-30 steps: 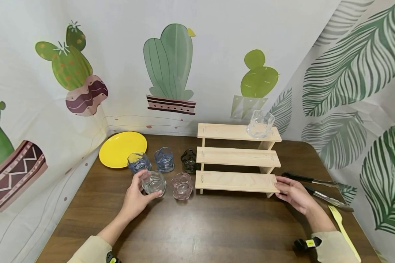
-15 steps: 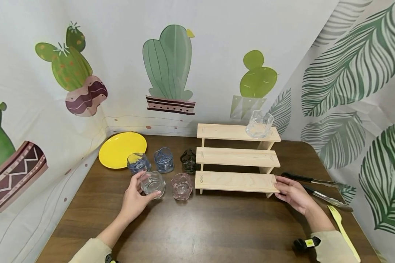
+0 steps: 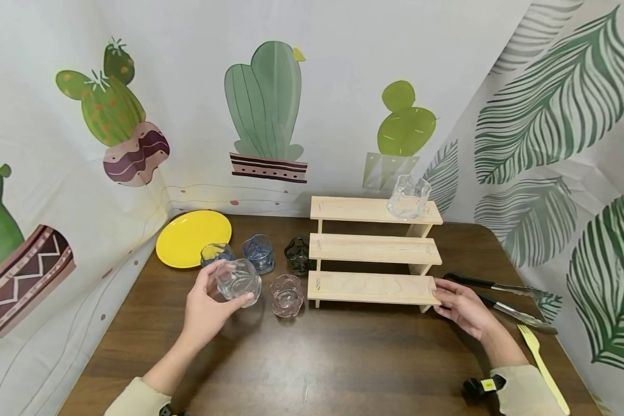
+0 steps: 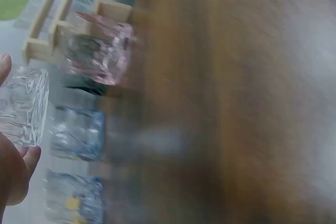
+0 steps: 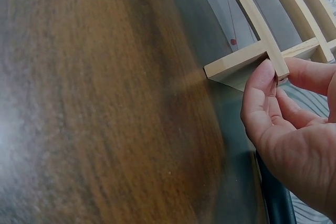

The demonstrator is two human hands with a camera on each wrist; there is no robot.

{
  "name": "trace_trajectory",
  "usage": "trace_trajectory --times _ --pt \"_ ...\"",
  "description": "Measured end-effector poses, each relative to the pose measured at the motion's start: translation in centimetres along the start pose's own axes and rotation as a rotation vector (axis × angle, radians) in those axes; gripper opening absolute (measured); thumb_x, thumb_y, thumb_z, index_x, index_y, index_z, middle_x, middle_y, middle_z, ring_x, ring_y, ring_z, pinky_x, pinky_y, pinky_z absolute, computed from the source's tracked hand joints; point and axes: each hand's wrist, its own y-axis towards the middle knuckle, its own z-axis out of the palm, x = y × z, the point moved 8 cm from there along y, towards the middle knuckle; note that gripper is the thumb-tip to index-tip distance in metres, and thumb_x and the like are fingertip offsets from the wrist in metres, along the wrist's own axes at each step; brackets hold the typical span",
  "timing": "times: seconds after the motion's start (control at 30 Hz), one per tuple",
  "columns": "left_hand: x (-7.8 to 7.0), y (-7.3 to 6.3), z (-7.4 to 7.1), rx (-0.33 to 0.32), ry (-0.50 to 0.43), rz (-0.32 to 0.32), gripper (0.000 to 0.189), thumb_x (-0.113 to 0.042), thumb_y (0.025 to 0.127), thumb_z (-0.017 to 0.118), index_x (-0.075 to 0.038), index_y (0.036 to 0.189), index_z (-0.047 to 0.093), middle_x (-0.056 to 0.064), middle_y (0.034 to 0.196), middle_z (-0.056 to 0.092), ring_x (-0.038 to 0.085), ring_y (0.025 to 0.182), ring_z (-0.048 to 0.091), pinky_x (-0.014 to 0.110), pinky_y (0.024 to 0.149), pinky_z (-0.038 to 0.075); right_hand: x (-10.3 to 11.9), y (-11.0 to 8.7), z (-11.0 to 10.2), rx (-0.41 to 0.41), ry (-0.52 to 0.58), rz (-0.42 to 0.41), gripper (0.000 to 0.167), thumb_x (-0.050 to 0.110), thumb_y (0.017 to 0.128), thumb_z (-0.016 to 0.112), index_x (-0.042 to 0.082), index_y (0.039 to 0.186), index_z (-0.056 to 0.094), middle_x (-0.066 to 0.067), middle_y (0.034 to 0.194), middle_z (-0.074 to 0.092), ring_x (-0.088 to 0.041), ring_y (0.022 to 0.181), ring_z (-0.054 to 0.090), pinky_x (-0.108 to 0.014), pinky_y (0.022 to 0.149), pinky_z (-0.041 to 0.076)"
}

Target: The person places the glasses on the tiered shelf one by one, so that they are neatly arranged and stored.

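Head view: gripping clear glass [image 3: 239,283] in left fingers [image 3: 204,278] above surface [image 3: 307,370], beside pink glass [image 3: 288,297]; pinching wooden shelf [image 3: 371,287] at lower right end with right fingers [image 5: 255,97]. Hold glass level; brace shelf.

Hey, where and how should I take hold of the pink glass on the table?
Probably by the outer side walls of the pink glass, coming from your near side: it stands upright, with the dark glass behind it and the wooden rack to its right.

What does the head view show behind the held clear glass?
The left blue glass, right blue glass and, farther back, yellow plate. The left hand and clear glass cover the left blue glass's bottom.
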Motion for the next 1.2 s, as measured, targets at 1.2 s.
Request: trace_trajectory --times 1.2 --pt "-11.1 10.0 10.6 0.135 -0.090 0.117 0.089 -0.032 0.069 0.099 -0.020 0.144 0.053 -0.006 0.130 0.070 0.017 0.112 0.069 0.032 0.093 0.057 -0.3 0.0 -0.1 -0.009 0.017 0.004 0.061 0.007 0.107 0.057 -0.012 0.154 0.024 -0.002 0.111 0.066 -0.012 0.094 0.066 -0.027 0.079 0.057"
